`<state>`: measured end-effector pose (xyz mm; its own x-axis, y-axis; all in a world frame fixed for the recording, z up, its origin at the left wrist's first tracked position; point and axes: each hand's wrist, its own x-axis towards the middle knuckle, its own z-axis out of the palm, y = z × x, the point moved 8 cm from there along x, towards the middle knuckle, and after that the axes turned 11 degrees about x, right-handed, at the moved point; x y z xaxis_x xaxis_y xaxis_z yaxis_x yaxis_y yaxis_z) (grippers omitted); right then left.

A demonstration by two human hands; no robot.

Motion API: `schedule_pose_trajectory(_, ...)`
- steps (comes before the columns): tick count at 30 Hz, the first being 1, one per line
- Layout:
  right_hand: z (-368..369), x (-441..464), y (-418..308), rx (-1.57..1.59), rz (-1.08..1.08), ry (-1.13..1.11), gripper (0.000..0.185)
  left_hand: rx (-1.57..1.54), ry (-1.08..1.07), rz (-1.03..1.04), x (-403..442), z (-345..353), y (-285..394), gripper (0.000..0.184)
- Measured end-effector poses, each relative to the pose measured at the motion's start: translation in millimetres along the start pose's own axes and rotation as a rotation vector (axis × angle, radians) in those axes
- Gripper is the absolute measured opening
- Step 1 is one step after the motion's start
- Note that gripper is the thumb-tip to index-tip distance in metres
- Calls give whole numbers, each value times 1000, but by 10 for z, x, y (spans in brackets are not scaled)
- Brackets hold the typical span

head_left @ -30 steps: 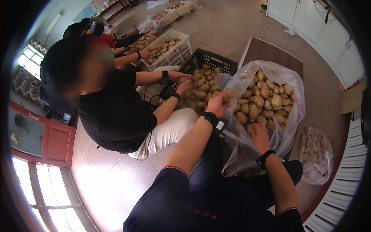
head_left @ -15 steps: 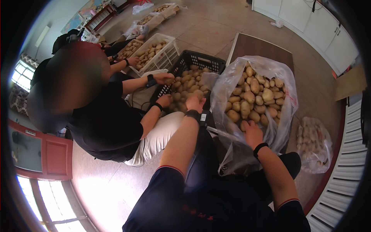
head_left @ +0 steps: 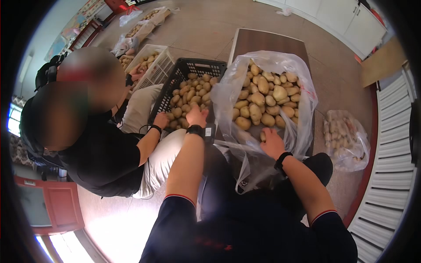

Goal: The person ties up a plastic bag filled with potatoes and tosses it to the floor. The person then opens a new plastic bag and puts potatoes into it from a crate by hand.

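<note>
A speckled, pale brown floor spreads beneath white cabinets at the far side and a slatted white radiator on the right. At left stands a red door, and bright light floods the floor near a window; a colourful poster hangs on the pale wall.

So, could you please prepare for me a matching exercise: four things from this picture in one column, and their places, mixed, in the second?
Things
1. Left hand
2. Right hand
3. White crate
4. Smaller filled bag

Places
A. Beyond the black crate, toward the upper left
B. Over the potatoes in the black crate
C. On the floor, between the open bag and the radiator
D. At the near side of the open bag

Right pairs: 1-B; 2-D; 3-A; 4-C
</note>
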<state>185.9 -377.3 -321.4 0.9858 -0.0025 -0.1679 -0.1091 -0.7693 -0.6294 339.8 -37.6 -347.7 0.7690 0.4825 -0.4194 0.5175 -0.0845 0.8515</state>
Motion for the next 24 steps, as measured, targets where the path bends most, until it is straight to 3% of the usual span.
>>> schedule_pose_trajectory(1,-41,-17,40,68,46,22,51,-581,-9,-289,-65,100,-169,30)
schedule_pose_trajectory(8,-1,130,354,378,-20,120,52,-475,-172,-165,-246,238,-3,22)
schedule_pose_trajectory(10,77,124,357,807,227,-40,52,-455,-203,-147,-313,260,39,21)
schedule_pose_trajectory(13,90,89,324,1043,400,-58,48,-421,-266,-116,-437,304,125,19)
schedule_pose_trajectory(19,167,193,333,1332,471,-83,44,-395,-395,-65,-636,477,207,15)
schedule_pose_trajectory(22,182,239,296,1346,468,-155,41,-368,-491,-11,-680,574,268,14)
schedule_pose_trajectory(24,92,247,255,1354,496,-139,40,-291,-447,11,-629,582,299,15)
